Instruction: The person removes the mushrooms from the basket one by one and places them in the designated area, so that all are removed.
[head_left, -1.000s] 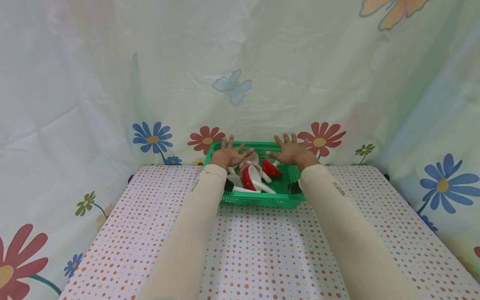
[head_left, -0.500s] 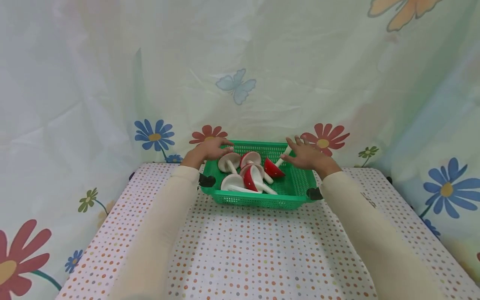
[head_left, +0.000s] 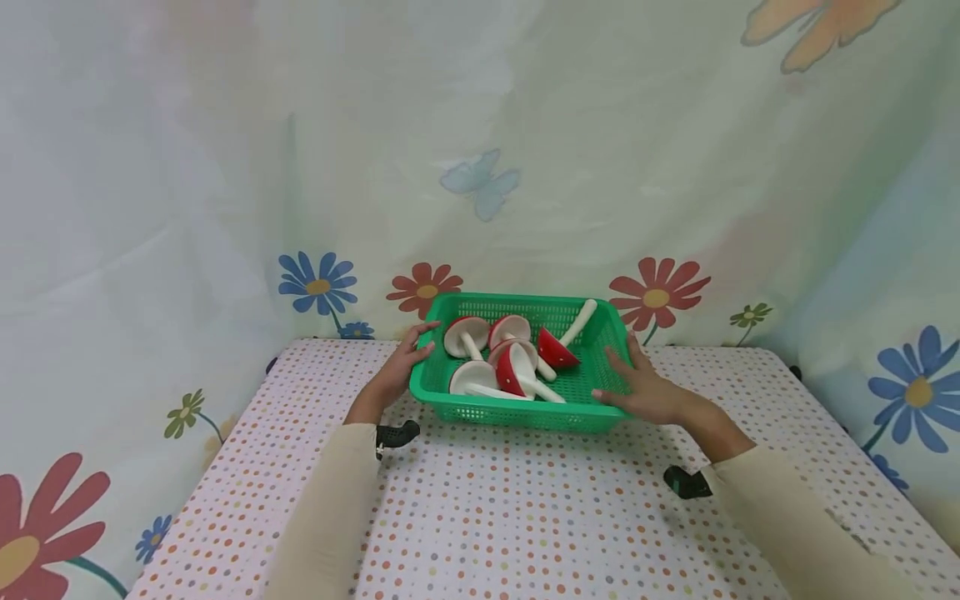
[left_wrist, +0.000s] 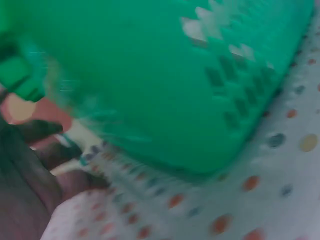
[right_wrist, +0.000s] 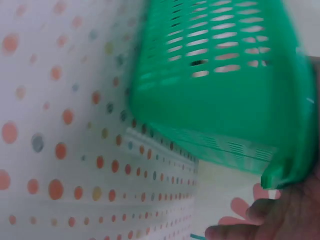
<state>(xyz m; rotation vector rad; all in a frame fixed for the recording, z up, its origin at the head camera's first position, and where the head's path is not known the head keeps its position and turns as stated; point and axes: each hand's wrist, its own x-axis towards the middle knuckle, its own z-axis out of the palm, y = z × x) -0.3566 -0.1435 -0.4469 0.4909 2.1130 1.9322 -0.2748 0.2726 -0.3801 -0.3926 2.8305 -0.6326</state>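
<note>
A green basket (head_left: 517,413) holds several mushroom-shaped pieces (head_left: 556,350) with red, white-dotted caps and white stems; one stem leans on the back right rim. At the basket's left end is my left hand (head_left: 392,373), its fingertips by the rim. My right hand (head_left: 651,392) is at the right end, fingers spread, with the thumb over the rim. The left wrist view shows relaxed left-hand fingers (left_wrist: 75,182) beside the blurred basket wall (left_wrist: 135,85). Below the rim of the basket (right_wrist: 215,105), right-hand fingers (right_wrist: 235,231) extend in the right wrist view.
The basket stands at the back of a table (head_left: 495,508) covered in a dotted cloth. Behind and at both sides hangs a curtain (head_left: 360,150) printed with flowers and butterflies. Dark wrist-worn devices (head_left: 397,434) stick out inward from both sleeves.
Both hands have moved apart from above the basket and come down and back to its two ends. The mushroom-shaped pieces are now uncovered.
</note>
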